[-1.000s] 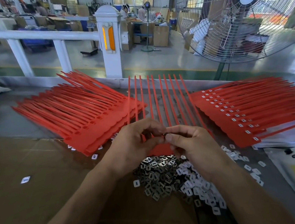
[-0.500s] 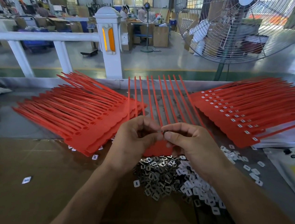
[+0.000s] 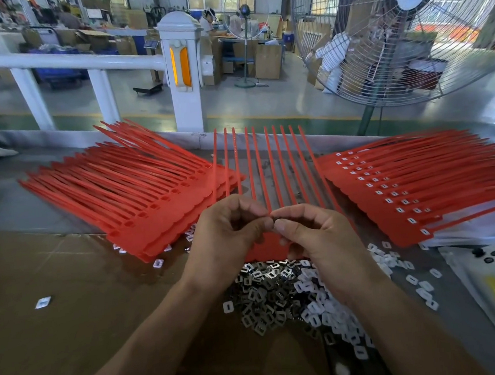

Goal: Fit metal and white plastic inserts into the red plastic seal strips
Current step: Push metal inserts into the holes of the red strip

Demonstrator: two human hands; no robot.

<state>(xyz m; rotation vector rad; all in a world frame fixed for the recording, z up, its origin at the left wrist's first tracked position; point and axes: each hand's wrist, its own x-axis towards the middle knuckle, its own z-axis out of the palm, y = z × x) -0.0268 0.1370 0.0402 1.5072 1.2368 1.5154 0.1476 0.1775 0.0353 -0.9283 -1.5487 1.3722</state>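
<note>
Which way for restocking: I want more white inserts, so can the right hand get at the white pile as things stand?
Probably yes. The white pile lies uncovered right beneath the right hand, though its fingers seem to be pinching something small with the left hand.

Over the last second both hands have risen a little above the comb-like sheet of red plastic seal strips (image 3: 268, 167) lying between the two stacks. The left hand (image 3: 226, 237) has curled tighter, its knuckles now higher and its fingertips (image 3: 266, 226) drawn in against the right thumb. The right hand (image 3: 319, 235) has turned slightly, its forefinger stretched across to meet the left hand's fingers. The small dark piece glimpsed between the fingertips a second ago is now hidden, probably still pinched there, though the view does not settle it.
</note>
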